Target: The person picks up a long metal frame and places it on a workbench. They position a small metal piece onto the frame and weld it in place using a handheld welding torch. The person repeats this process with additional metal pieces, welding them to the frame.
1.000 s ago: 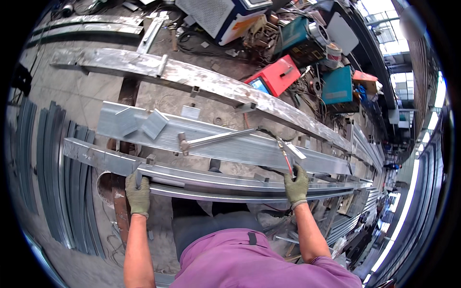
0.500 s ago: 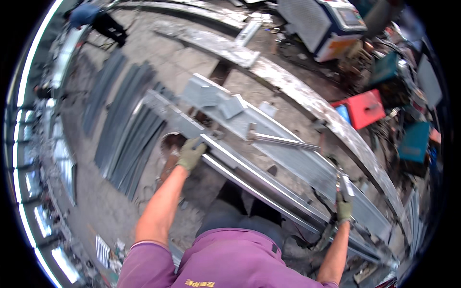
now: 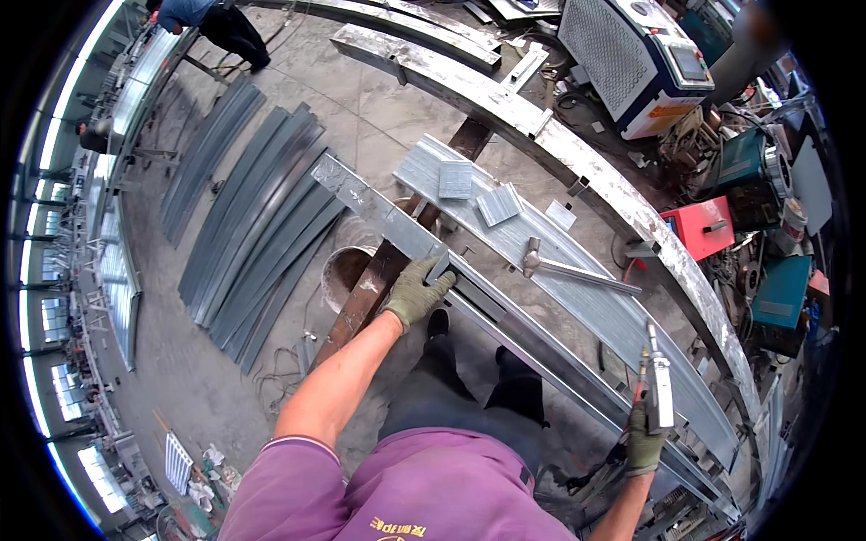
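My left hand (image 3: 417, 293), in an olive work glove, is closed on a small grey metal plate (image 3: 437, 268) at the open side of a long steel channel (image 3: 539, 350). The channel runs slantwise in front of my legs. My right hand (image 3: 644, 442), gloved too, grips a silver welding gun (image 3: 660, 392) whose thin nozzle points away from me, above the channel's right part. Beyond the channel lies a wide galvanized profile (image 3: 595, 307). On it rest a hammer (image 3: 577, 270) and two small square plates, one flat (image 3: 456, 179) and one tilted (image 3: 499, 206).
Dark steel strips (image 3: 253, 216) lie stacked on the floor at left. A bucket (image 3: 347, 275) stands by a rusty support beam (image 3: 361, 311). A long curved beam (image 3: 541, 144) crosses behind. At right are a white machine (image 3: 636, 63) and a red box (image 3: 702, 227). A person (image 3: 216, 27) bends far left.
The view has shifted, so the workpieces sit farther right in the picture. My left hand stays at the channel with the plate; the welding gun remains in my right hand and now shows clearly.
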The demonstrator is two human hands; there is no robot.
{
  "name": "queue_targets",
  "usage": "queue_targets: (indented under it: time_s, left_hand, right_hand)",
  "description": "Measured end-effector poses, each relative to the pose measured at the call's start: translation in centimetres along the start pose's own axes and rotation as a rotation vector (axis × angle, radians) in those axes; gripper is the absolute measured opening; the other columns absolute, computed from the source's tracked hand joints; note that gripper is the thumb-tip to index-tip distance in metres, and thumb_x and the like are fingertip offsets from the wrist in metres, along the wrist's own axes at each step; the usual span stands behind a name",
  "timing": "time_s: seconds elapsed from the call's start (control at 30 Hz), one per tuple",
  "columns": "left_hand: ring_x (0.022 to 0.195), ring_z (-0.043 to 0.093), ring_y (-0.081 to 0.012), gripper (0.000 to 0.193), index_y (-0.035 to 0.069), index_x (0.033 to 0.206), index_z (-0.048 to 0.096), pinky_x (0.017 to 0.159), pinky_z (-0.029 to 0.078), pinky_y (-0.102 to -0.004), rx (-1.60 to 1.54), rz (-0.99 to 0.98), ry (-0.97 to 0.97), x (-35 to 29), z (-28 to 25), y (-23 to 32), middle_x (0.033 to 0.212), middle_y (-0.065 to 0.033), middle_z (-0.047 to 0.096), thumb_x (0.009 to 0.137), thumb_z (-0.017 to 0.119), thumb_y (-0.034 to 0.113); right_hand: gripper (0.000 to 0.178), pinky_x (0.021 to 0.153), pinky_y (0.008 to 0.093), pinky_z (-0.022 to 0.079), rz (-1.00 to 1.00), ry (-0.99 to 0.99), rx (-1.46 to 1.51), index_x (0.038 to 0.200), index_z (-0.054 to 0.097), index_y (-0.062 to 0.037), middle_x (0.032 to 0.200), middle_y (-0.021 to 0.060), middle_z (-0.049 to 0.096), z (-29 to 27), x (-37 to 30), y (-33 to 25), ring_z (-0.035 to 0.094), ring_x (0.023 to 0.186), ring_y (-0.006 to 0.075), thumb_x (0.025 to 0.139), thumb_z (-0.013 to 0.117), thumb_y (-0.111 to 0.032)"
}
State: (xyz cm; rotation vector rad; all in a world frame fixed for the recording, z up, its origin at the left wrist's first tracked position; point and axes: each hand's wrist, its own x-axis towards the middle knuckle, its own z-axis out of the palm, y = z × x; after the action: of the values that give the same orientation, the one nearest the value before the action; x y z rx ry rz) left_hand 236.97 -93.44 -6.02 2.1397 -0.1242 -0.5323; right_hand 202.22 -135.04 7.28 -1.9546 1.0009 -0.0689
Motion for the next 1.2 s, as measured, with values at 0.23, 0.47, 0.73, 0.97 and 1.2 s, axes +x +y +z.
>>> queue_targets:
  time_s: [0.23,0.47,0.73,0.97,1.2]
  left_hand:
    - [0.125,0.067,-0.0375,0.05,0.0,0.134,0.071,0.107,0.052,-0.0429,-0.08,0.202,0.068,-0.4,0.1,-0.8,0.131,-0.0234,0.071,0.094,0.08,0.029]
    - [0.11,0.07,-0.0412,0.055,0.001,0.117,0.078,0.098,0.054,-0.047,0.033,0.103,0.064,0.6,-0.5,0.1,0.117,-0.0242,0.074,0.091,0.08,0.049]
    - [0.094,0.072,-0.0395,0.054,-0.002,0.096,0.077,0.088,0.056,-0.0483,-0.092,-0.203,0.149,1.9,1.6,-0.4,0.101,-0.0241,0.074,0.085,0.087,0.05]
    - [0.106,0.07,-0.0394,0.06,0.003,0.1,0.077,0.093,0.055,-0.0494,-0.035,-0.312,0.053,2.7,1.2,1.5,0.111,-0.0215,0.074,0.081,0.085,0.059]
    - [0.097,0.069,-0.0345,0.046,0.002,0.095,0.077,0.089,0.054,-0.0462,-0.139,-0.217,0.101,2.1,1.3,0.1,0.098,-0.0194,0.073,0.087,0.088,0.046]
  right_hand:
    - [0.026,0.051,0.0312,0.048,-0.043,-0.237,-0.085,0.122,0.07,-0.0023,0.075,0.0006,0.064,11.3,-7.1,-13.2,0.06,0.057,0.0095,0.101,0.075,-0.016]
    - [0.031,0.057,0.0301,0.049,-0.32,-0.318,-0.18,0.127,0.07,-0.0025,0.085,0.0003,0.066,18.6,-8.5,-16.1,0.06,0.065,0.0088,0.099,0.077,-0.012]
    - [0.034,0.054,0.0306,0.049,-0.273,-0.372,-0.206,0.131,0.069,-0.0026,0.084,0.0006,0.065,20.1,-7.4,-18.1,0.06,0.059,0.0086,0.1,0.076,-0.013]
    - [0.022,0.073,0.0424,0.059,-0.18,-0.287,-0.273,0.11,0.075,-0.0038,0.091,0.0189,0.075,21.1,-5.9,-18.5,0.077,0.082,0.0371,0.094,0.078,-0.019]
    - [0.036,0.078,0.0418,0.059,-0.154,0.116,-0.412,0.115,0.074,-0.0007,0.089,0.0158,0.078,18.0,0.4,-10.7,0.077,0.085,0.0286,0.098,0.079,-0.032]
